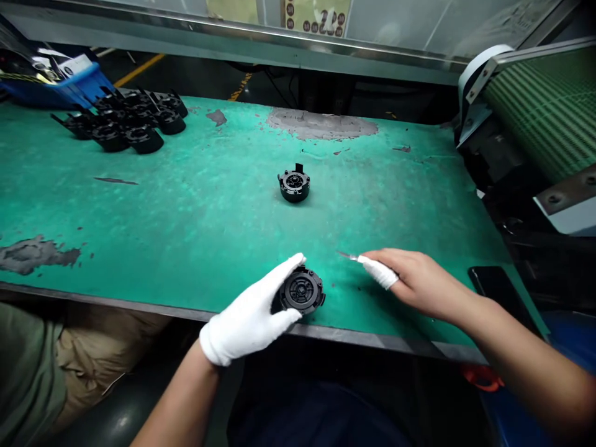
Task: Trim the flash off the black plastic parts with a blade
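My left hand (254,316), in a white glove, grips a round black plastic part (302,290) by its side at the front edge of the bench. The part's ribbed round face points up, and small tabs stick out from its rim. To the right, my right hand (405,273) is bare, with white wrapping on the thumb. Its fingers pinch a small knife (348,255) whose thin blade points left, apart from the part. Farther back on the bench, a second round black part (295,183) stands alone with tabs pointing up.
Several black parts (125,121) cluster at the back left beside a blue bin (65,84). A dark phone (500,292) lies at the right of the green bench (195,205). A green conveyor belt (549,99) rises at right. Another person's leg (102,354) is at lower left.
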The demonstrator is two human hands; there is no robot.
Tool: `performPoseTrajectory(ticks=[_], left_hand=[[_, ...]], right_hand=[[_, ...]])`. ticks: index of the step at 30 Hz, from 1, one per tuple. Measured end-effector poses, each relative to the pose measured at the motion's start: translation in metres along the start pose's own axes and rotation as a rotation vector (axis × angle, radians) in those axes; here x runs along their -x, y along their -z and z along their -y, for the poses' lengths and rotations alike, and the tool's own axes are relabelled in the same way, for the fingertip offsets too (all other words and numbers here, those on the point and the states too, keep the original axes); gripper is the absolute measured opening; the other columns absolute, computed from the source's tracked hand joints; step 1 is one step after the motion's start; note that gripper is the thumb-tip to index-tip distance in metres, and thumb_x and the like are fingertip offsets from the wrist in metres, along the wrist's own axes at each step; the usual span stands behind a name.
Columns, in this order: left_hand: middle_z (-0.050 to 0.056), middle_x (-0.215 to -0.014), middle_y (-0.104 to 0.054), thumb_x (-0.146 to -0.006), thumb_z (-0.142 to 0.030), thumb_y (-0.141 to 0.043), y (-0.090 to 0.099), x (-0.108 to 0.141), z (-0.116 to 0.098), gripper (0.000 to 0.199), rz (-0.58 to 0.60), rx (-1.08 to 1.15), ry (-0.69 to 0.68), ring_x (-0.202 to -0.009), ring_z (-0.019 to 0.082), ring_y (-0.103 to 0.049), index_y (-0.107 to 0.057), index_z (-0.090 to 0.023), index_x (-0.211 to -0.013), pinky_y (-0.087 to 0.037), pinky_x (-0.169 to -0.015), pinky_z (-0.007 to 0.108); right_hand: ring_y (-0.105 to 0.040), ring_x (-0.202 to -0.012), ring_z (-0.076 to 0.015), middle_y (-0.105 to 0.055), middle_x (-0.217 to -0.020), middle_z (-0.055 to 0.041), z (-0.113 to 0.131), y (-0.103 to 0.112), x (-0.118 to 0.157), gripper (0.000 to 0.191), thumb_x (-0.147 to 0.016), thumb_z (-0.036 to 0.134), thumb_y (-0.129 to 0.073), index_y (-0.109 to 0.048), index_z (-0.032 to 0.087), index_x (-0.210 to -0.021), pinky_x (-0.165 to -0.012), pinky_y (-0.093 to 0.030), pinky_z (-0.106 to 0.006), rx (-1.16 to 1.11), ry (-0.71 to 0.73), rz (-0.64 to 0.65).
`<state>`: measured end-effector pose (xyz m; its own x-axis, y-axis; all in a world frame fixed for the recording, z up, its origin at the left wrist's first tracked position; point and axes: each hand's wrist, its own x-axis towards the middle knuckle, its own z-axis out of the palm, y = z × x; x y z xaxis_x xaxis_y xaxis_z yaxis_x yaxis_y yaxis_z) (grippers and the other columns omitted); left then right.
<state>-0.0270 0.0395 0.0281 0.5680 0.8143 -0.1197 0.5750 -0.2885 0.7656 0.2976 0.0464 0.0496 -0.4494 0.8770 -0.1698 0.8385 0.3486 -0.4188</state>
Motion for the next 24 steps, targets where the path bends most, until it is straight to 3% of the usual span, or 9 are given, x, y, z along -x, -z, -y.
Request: performPoseTrajectory(ticks=[2,4,7,9,19,24], left_hand=[[0.007,-0.162,-0.031,-0.084,-0.032,-0.072,0.001,0.004,-0.003,0.088,-0.035,0.026,0.024,-0.149,0.028,-0.032,-0.022,-0.03,-0.156,-0.031,-0.124,0.05],[0.011,-0.161,-0.032,-0.077,-0.045,-0.08,-0.011,0.003,-0.008,0.1,-0.165,0.053,0.05,-0.149,0.031,-0.033,-0.021,-0.026,-0.156,-0.032,-0.123,0.052],[0.015,-0.152,-0.045,-0.067,-0.06,-0.083,-0.036,-0.005,-0.014,0.106,-0.375,0.04,0.087,-0.141,0.033,-0.044,-0.03,-0.022,-0.151,-0.038,-0.12,0.051],[0.014,-0.144,-0.053,-0.068,-0.061,-0.082,-0.049,-0.01,-0.015,0.099,-0.432,0.013,0.103,-0.134,0.032,-0.053,-0.037,-0.021,-0.147,-0.044,-0.116,0.049],[0.013,-0.135,-0.061,-0.072,-0.058,-0.08,-0.054,-0.016,-0.013,0.084,-0.498,-0.039,0.093,-0.124,0.029,-0.061,-0.047,-0.019,-0.138,-0.05,-0.11,0.045],[0.013,-0.135,-0.061,-0.071,-0.058,-0.081,-0.057,-0.017,-0.011,0.084,-0.5,-0.045,0.073,-0.124,0.028,-0.061,-0.047,-0.018,-0.138,-0.05,-0.11,0.043]], right_hand=[[-0.065,-0.111,-0.0219,-0.067,-0.128,-0.0037,0.017,-0.012,0.008,0.04,-0.099,0.022,-0.041,-0.057,0.027,-0.135,-0.092,-0.051,-0.036,-0.063,0.042,0.032],[-0.066,-0.104,-0.0209,-0.069,-0.121,-0.0045,0.03,-0.02,0.011,0.041,-0.1,0.022,-0.04,-0.056,0.027,-0.137,-0.086,-0.052,-0.034,-0.085,0.058,0.059],[-0.068,-0.096,-0.0216,-0.07,-0.11,-0.0048,0.044,-0.024,0.006,0.044,-0.097,0.018,-0.042,-0.056,0.026,-0.138,-0.079,-0.052,-0.034,-0.03,0.05,0.106],[-0.068,-0.097,-0.023,-0.069,-0.108,-0.0048,0.049,-0.024,0.001,0.047,-0.095,0.017,-0.044,-0.056,0.026,-0.139,-0.077,-0.051,-0.034,0.033,0.048,0.136],[-0.068,-0.091,-0.0225,-0.07,-0.102,-0.0026,0.057,-0.026,0.001,0.055,-0.09,0.012,-0.045,-0.054,0.027,-0.142,-0.065,-0.044,-0.031,0.188,0.01,0.141],[-0.068,-0.086,-0.0215,-0.07,-0.1,-0.0007,0.055,-0.02,-0.002,0.048,-0.094,0.017,-0.045,-0.055,0.031,-0.139,-0.061,-0.04,-0.031,0.203,0.024,0.168]])
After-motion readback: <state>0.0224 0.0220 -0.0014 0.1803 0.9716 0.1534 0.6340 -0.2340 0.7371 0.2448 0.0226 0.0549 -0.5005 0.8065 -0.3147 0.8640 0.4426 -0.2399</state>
